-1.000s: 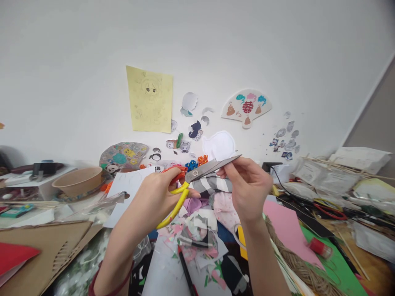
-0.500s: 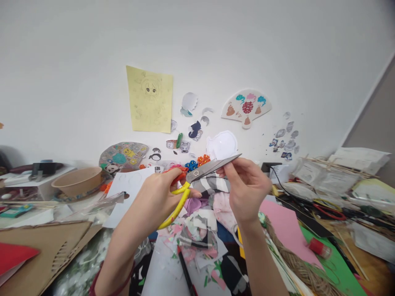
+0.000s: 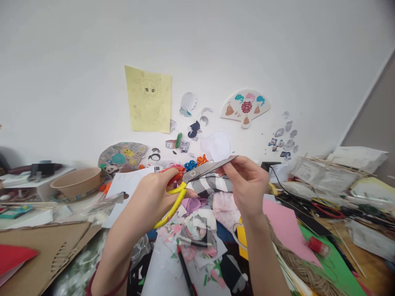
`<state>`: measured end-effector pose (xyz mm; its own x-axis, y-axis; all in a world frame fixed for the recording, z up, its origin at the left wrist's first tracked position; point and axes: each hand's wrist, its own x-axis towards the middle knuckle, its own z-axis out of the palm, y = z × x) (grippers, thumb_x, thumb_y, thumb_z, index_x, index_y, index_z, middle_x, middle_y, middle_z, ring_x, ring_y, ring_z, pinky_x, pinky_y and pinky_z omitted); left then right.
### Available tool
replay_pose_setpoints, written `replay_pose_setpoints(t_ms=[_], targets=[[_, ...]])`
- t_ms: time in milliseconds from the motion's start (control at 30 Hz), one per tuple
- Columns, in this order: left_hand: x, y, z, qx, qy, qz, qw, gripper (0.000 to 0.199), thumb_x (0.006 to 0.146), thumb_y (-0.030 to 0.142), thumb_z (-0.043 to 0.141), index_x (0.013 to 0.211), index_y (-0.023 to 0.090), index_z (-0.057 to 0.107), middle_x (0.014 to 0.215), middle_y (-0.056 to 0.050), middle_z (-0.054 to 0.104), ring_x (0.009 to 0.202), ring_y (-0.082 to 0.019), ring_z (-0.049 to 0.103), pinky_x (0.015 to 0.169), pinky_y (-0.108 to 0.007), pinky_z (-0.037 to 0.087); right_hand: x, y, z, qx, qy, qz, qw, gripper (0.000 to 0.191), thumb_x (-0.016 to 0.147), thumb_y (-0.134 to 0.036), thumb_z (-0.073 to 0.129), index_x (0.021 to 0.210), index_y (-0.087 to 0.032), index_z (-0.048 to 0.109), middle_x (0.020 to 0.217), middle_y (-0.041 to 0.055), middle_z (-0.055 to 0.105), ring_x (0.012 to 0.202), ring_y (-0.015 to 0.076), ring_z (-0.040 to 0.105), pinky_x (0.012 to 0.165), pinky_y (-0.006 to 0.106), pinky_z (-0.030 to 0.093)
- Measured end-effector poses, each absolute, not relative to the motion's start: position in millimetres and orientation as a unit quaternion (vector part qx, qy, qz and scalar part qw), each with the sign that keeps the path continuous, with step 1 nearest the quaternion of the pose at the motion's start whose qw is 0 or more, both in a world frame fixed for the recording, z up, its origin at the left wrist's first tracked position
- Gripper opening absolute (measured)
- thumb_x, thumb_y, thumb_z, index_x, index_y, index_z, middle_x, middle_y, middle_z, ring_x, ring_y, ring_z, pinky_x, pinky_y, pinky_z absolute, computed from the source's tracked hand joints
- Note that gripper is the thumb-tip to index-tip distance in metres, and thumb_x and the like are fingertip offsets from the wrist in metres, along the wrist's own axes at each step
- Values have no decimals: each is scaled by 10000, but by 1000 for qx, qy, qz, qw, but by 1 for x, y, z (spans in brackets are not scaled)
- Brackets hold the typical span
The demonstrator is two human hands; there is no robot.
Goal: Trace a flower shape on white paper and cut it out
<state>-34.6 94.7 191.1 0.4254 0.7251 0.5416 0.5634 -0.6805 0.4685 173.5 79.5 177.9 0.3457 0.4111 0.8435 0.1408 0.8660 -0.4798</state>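
Note:
My left hand (image 3: 151,197) grips the yellow handles of a pair of scissors (image 3: 197,172), whose steel blades are closed and point up to the right. The fingertips of my right hand (image 3: 247,183) pinch the blades near their tips. A red-orange scrap (image 3: 174,169) sits at the pivot under my left fingers; I cannot tell what it is. Below both hands lies a heap of cut paper scraps (image 3: 197,236) beside pink and grey striped fabric (image 3: 212,183).
Crowding the table are a kraft paper bowl (image 3: 75,183), a cardboard sheet (image 3: 43,255), a pink sheet (image 3: 286,234) on a green sheet (image 3: 333,263), a red spool (image 3: 317,246), jute twine (image 3: 299,267) and a black marker (image 3: 185,267). Paper cut-outs (image 3: 217,146) cover the wall behind.
The scissors and both hands have shifted slightly left, and the whole view has moved a little with them. The grip of each hand looks the same.

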Motion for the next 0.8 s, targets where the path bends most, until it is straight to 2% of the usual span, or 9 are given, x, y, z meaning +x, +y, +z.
replay_pose_setpoints(t_ms=[100, 300, 467, 633, 800], targets=[[-33, 94, 191, 834, 386, 377, 111, 321, 830, 455, 629, 733, 215, 440, 632, 68, 446, 622, -117, 331, 576, -245, 288, 172, 78, 178, -231, -561, 82, 791, 22, 826, -194, 765, 824, -199, 744, 660, -14, 722, 569, 133, 683, 567, 262, 587], [-30, 94, 189, 834, 391, 374, 110, 265, 836, 425, 636, 777, 212, 489, 658, 56, 521, 629, -122, 380, 589, -250, 299, 165, 78, 177, -231, -540, 48, 808, 32, 836, -191, 751, 812, -199, 731, 650, -15, 712, 571, 138, 676, 568, 268, 575], [-30, 94, 191, 832, 394, 376, 107, 312, 826, 471, 637, 760, 207, 485, 646, 58, 490, 623, -121, 343, 574, -251, 287, 163, 80, 176, -221, -530, 34, 818, 41, 830, -169, 750, 806, -198, 735, 652, -14, 709, 569, 132, 667, 575, 263, 570], [-30, 93, 191, 831, 393, 374, 124, 274, 831, 437, 638, 766, 202, 511, 638, 59, 483, 629, -120, 348, 573, -246, 288, 162, 80, 176, -228, -530, 25, 816, 46, 833, -185, 750, 795, -197, 726, 656, -13, 703, 578, 134, 669, 585, 268, 574], [-30, 94, 188, 831, 393, 374, 121, 313, 822, 447, 646, 735, 213, 457, 609, 71, 420, 605, -115, 333, 554, -246, 270, 161, 79, 177, -238, -527, 5, 816, 59, 834, -213, 754, 795, -192, 715, 666, -8, 706, 583, 143, 674, 591, 281, 581]])
